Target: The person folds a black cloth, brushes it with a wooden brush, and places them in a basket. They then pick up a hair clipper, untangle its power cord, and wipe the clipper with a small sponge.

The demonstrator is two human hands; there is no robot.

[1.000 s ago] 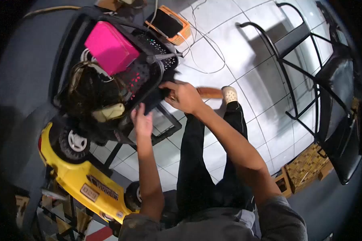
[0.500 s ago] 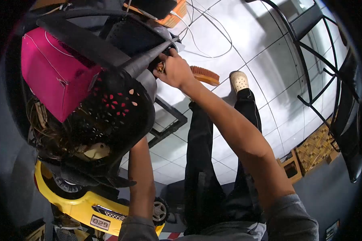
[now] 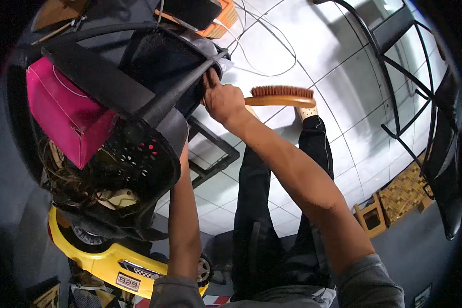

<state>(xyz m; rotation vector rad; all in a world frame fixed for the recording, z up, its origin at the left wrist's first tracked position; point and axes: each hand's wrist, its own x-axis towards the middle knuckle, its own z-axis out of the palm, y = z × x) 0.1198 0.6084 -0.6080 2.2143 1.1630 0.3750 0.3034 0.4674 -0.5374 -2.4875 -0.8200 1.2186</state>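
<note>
Brush (image 3: 282, 98) is lying nearly level across your view, out over the pale tiled floor (image 3: 339, 115), its long axis running left to right. Its head is pointing to the right, away from your grip, and its reddish-brown bristles are facing up toward the top of the view. Your right hand (image 3: 225, 102) is grasping the handle, which is emerging from the little-finger side of your fist, so the whole head is sitting clear of the fingers. Two of those fingers are stretching forward beside the black container (image 3: 182, 84); you cannot tell whether they are touching it. Just below the head's far end, a cream shoe (image 3: 307, 112) is showing. Your left forearm (image 3: 184, 226) is passing behind the black perforated basket (image 3: 138, 154), which is hiding that hand, so you cannot tell what its fingers are doing. Pink box (image 3: 61, 102) is resting against that basket, and a yellow toy car (image 3: 102, 264) is standing below. Black chair (image 3: 444, 149) is standing well apart on the right.
</note>
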